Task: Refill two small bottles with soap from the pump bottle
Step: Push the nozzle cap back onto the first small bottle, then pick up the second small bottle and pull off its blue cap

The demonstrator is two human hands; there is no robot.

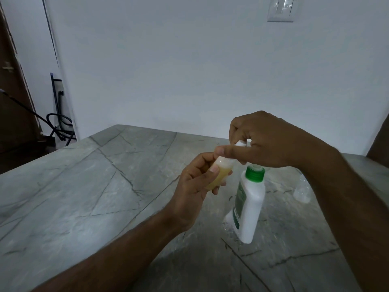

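Note:
My left hand [192, 186] grips a small clear bottle [221, 172] holding yellow soap, tilted above the table. My right hand [263, 142] pinches the white cap [240, 143] at that bottle's top. Just below my hands stands the large white soap bottle [249, 204] with a green collar and green label; its top is partly hidden by my right hand. A second small clear bottle [303, 189] sits on the table to the right, partly hidden behind my right forearm.
The grey marbled table [94, 186] stretches wide to the left and front. A white wall rises behind it, with a light switch [281, 9] at the upper right. Dark cables and a doorway lie at the far left.

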